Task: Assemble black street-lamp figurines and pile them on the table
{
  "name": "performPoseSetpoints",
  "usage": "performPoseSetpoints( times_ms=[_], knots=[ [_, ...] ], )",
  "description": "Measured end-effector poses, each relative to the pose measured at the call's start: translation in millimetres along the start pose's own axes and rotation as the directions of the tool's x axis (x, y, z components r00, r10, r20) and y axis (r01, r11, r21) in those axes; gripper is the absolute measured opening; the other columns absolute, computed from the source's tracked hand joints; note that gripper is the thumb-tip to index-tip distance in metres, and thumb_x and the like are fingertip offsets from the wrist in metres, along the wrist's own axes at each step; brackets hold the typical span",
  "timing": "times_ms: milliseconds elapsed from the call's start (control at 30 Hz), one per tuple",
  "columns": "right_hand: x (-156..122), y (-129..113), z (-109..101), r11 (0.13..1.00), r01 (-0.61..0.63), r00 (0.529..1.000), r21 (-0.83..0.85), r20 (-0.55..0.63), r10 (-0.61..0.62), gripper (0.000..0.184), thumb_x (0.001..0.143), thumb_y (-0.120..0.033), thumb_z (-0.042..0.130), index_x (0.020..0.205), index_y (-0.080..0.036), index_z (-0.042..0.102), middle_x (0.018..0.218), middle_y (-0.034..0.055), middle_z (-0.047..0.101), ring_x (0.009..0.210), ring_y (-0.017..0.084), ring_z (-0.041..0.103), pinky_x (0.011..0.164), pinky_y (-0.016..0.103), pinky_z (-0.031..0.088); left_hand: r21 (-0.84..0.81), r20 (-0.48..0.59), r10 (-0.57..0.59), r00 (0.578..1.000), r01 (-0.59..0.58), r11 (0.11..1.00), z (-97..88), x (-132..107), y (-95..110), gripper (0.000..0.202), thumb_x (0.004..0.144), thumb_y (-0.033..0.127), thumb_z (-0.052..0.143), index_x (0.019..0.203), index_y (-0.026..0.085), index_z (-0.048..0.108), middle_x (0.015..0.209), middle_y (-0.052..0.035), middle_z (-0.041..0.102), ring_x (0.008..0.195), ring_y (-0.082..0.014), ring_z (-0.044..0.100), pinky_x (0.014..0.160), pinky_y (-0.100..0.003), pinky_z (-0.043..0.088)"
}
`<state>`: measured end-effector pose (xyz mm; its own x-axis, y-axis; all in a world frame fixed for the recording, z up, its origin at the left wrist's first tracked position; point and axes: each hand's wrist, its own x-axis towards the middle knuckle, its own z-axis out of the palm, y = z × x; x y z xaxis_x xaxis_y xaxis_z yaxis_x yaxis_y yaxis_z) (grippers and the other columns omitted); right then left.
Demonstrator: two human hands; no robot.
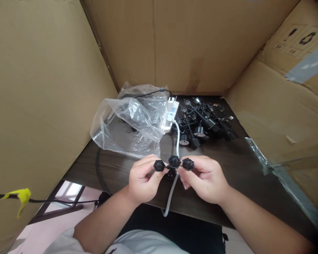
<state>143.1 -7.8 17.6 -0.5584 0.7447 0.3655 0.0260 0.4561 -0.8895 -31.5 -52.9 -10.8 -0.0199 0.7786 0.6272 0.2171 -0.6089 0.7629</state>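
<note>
Left hand (143, 180) closed, fingertips pinching the left hex cap of a black three-headed part (174, 161). Right hand (205, 178) closed likewise on the right cap. Part held level just above the near edge of the bench (241, 169). White cable (172, 192) passes beneath it to a power strip (171, 112) at 12 o'clock. Clear plastic bag (129, 123) at 11 o'clock; pile of black parts (204, 121) at 1 o'clock.

3 hex caps (174, 161), 1 bag (132, 120)
</note>
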Motion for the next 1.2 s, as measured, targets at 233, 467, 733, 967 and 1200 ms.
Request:
performPoseSetpoints(
  times_ms=[233, 467, 733, 967, 1200],
  knots=[
    [2, -2, -2, 0.969, 0.245, 0.969, -0.037, 0.032, -0.244, 0.011, 0.082, -0.011, 0.06, 0.086, -0.016, 0.069, 0.067, 0.0058, 0.062, 0.06, 0.016, 0.059, 0.056, 0.027, 0.048, 0.012, 0.057, 0.094, 0.994, -0.094, 0.995, -0.3, -3, 1, 0.011, 0.086, 0.012, 0.059, 0.087, 0.017, 0.068, 0.071, -0.0069, 0.069, 0.067, -0.0182, 0.065, 0.067, -0.033, 0.054],
    [-1, -5, -1, 0.982, 0.187, 0.982, -0.028, 0.037, -0.186, 0.015, 0.088, -0.019, 0.058, 0.076, -0.018, 0.068, 0.063, 0.0059, 0.061, 0.056, 0.015, 0.057, 0.053, 0.026, 0.046, 0.02, 0.084, 0.097, 0.992, -0.099, 0.995, -0.4, -3, 1, 0.012, 0.086, 0.013, 0.057, 0.082, 0.018, 0.066, 0.073, -0.0082, 0.071, 0.071, -0.0201, 0.069, 0.071, -0.034, 0.057],
    [0, 1, 3, 0.989, 0.149, 0.988, -0.008, -0.03, -0.149, 0.007, 0.083, -0.014, 0.063, 0.078, -0.018, 0.062, 0.065, 0.001, 0.054, 0.058, 0.013, 0.053, 0.056, 0.025, 0.046, 0.002, -0.007, -0.072, 0.997, 0.072, 0.997, -1.1, -9, 2, 0.01, 0.083, 0.013, 0.064, 0.081, 0.017, 0.072, 0.073, -0.0061, 0.072, 0.068, -0.0187, 0.068, 0.065, -0.03, 0.056],
    [-3, 13, 9, 0.945, 0.124, 0.992, -0.302, 0.001, -0.129, 0.055, 0.069, -0.022, 0.078, 0.119, -0.018, 0.055, 0.109, 0.012, 0.061, 0.097, 0.025, 0.061, 0.086, 0.037, 0.054, -0.388, -0.438, -0.524, 0.731, 0.372, 0.843, 6.6, -10, -14, 0.023, 0.066, 0.039, 0.082, 0.067, 0.017, 0.075, 0.068, -0.005, 0.074, 0.063, -0.0224, 0.071, 0.066, -0.034, 0.062],
    [1, 19, 5, 0.89, 0.192, 0.954, -0.414, -0.133, -0.268, 0.035, 0.077, -0.014, 0.062, 0.112, -0.018, 0.059, 0.103, 0.0118, 0.067, 0.094, 0.025, 0.065, 0.083, 0.038, 0.056, -0.532, -0.355, -0.613, 0.706, 0.387, 0.753, 3.3, -18, -23, 0.04, 0.063, 0.036, 0.085, 0.098, 0.018, 0.076, 0.087, -0.0097, 0.078, 0.08, -0.0279, 0.073, 0.077, -0.04, 0.062]
  ],
)
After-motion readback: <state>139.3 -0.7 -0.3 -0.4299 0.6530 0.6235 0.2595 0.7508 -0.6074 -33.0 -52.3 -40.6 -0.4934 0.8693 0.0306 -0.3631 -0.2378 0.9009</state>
